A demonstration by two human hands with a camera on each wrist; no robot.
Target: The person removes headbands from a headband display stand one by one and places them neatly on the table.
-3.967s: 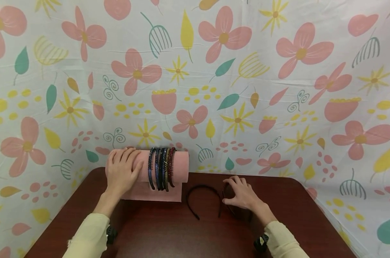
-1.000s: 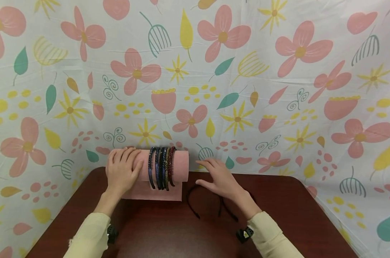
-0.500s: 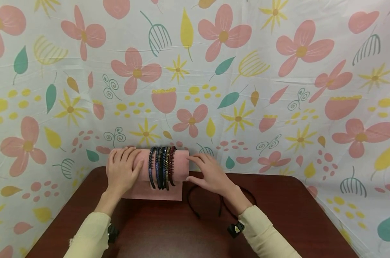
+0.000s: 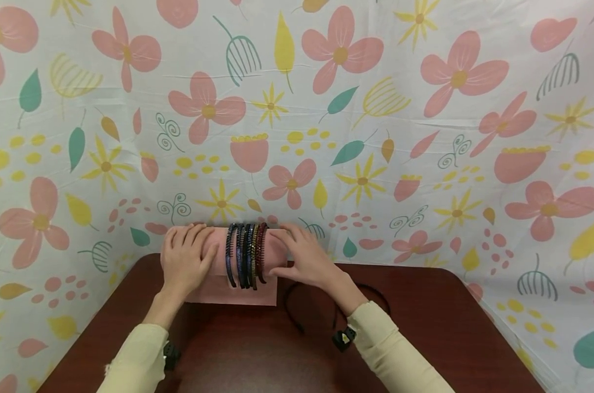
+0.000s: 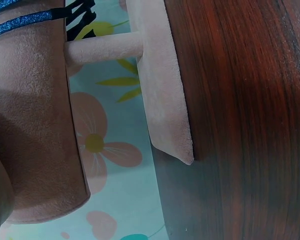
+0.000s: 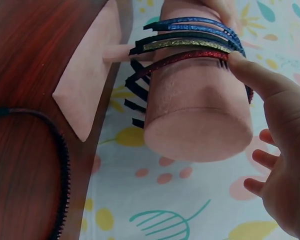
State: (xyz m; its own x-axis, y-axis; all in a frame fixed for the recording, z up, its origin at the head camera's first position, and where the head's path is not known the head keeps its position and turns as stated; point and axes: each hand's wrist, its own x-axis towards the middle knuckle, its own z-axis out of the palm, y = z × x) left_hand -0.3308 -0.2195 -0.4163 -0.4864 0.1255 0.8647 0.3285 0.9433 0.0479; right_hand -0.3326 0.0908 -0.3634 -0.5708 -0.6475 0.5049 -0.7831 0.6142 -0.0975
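A pink plush headband stand [image 4: 221, 243], a padded roll on a flat base, holds several glittery headbands in blue, black, gold and dark red. My left hand [image 4: 186, 256] grips the roll's left part, fingers bent over its top. At the right end, my right hand [image 4: 304, 256] has its thumb and fingers spread around the roll, close to the dark red headband [image 4: 262, 254]. In the right wrist view, one fingertip overlaps that red headband [image 6: 190, 58]. Blue headbands [image 6: 200, 22] sit farther along the roll.
Two dark headbands lie on the brown table [image 4: 257, 349], partly behind my right forearm; the nearer one [image 4: 292, 314] is beside the stand's base [image 4: 238, 295]. A floral cloth [image 4: 297, 136] hangs behind and beside the table.
My right hand has moved left from the dark headband on the table to the right end of the roll. The left hand has stayed on the stand.
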